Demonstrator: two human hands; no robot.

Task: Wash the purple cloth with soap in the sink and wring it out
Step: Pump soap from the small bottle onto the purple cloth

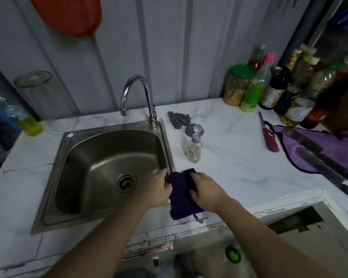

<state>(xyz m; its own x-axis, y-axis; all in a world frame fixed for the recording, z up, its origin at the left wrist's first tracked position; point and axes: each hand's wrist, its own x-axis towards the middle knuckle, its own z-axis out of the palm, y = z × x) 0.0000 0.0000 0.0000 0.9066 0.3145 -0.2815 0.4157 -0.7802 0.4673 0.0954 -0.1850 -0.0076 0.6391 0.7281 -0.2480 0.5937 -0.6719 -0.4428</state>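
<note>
A dark purple cloth (182, 194) hangs over the sink's front right corner, partly on the marble counter. My left hand (156, 187) grips its left edge and my right hand (206, 192) grips its right side. The steel sink (72, 197) is empty with a round drain (125, 182), and no water runs from the curved tap (138, 93). A small clear soap bottle (193, 148) with a pump top stands on the counter just right of the sink, beyond my hands.
A steel scourer (179, 119) and a metal lid (194, 129) lie behind the soap bottle. A red lighter (268, 136), a lighter purple cloth (317, 151) with knives on it, and several sauce bottles (273, 87) fill the right counter. A yellow-liquid bottle (22, 117) stands far left.
</note>
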